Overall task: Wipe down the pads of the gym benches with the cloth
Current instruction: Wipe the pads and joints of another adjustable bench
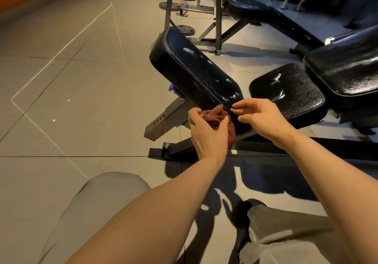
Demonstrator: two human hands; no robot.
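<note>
A bunched brown cloth [216, 116] sits in my left hand [208, 132], whose fingers and thumb curl round it just below the near end of a long black bench pad [190, 67]. My right hand [259, 116] hovers beside the cloth with thumb and forefinger close together and nothing visibly between them. To the right lie a black seat pad [290, 91] and a larger back pad [345, 69], both glossy.
The bench's metal frame [163, 120] and base bar [286, 151] lie on the tiled floor in front of my knees. Further back stand another black bench [266, 14], a rack's steel uprights [218, 18], weight plates [185, 30], and people's legs at the top right.
</note>
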